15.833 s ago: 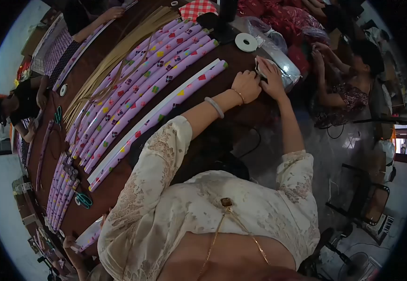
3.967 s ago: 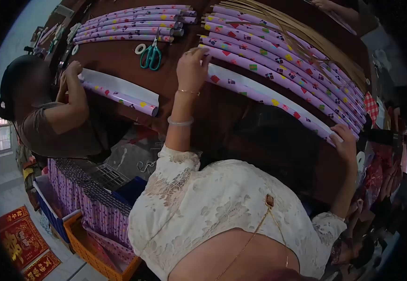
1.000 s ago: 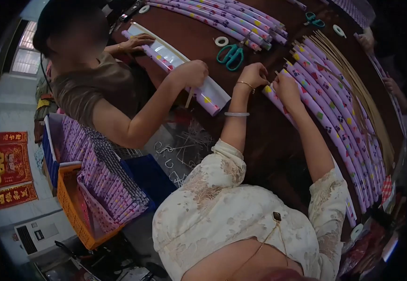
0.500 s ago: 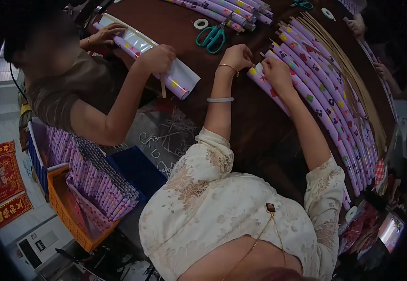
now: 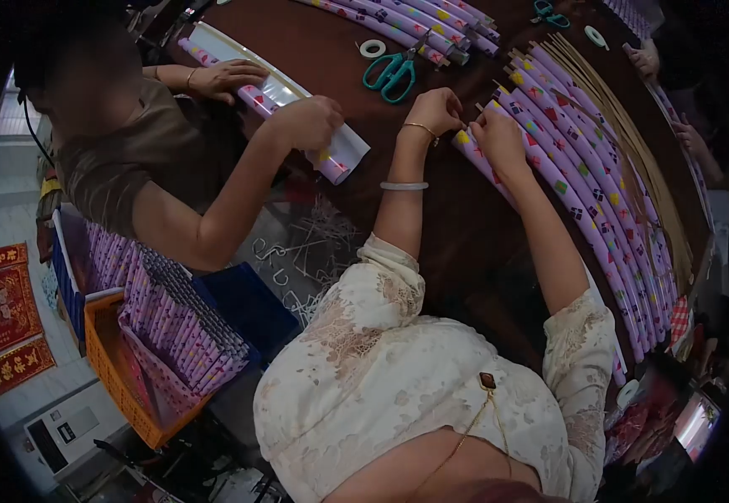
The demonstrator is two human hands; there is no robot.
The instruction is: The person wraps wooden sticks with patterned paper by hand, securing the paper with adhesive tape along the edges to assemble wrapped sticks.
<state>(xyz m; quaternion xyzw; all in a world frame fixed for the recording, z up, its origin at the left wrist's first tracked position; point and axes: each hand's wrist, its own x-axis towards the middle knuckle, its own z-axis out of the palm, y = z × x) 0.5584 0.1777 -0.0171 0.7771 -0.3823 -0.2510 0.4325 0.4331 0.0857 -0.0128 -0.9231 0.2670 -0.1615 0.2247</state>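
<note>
A roll of purple patterned wrapping paper [image 5: 486, 165] lies slantwise on the dark table, its far end between my hands. My left hand [image 5: 434, 113] is closed in a pinch just left of that end; whatever its fingertips hold is too small to make out. With bent fingers, my right hand [image 5: 498, 141] pinches at the upper edge of the same roll. Several similar paper rolls [image 5: 586, 189] with brown sticks poking from their ends lie side by side to the right of my right hand.
Teal scissors [image 5: 390, 77] and a tape roll [image 5: 373, 49] lie beyond my left hand. On the left, a co-worker's hands [image 5: 306, 126] work on another sheet [image 5: 349, 149]. An orange crate [image 5: 104, 335] holds purple packs. Another person's hand [image 5: 645, 60] shows far right.
Both my hands stay at the roll's end, and a white patch beside my right hand is now covered. The co-worker's right hand has shifted along the sheet. The whole view has moved slightly.
</note>
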